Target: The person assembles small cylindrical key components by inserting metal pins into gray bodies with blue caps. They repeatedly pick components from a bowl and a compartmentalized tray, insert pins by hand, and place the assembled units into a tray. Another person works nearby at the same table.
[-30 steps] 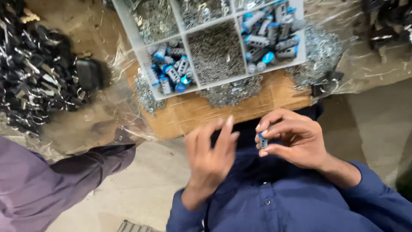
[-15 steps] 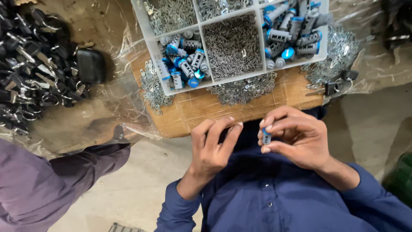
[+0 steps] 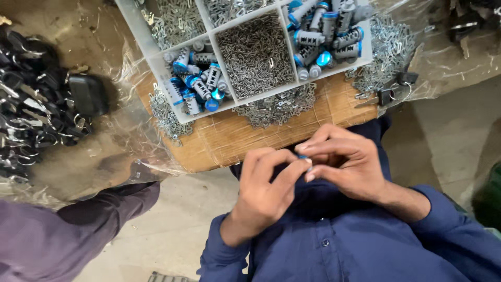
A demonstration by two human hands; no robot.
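Two hands meeting, right hand (image 3: 347, 164) pinching one small blue-capped cylinder (image 3: 303, 156), left hand (image 3: 269, 185) fingertips touching it

A wooden bench (image 3: 292, 133), wrapped in clear plastic sheeting (image 3: 130, 141), carries a white compartment tray (image 3: 136, 32) (holding blue-capped cylinders and small metal pieces), loose heaps of silvery clips (image 3: 274, 107) beside it, and what looks like a pile of black keys (image 3: 31, 115).
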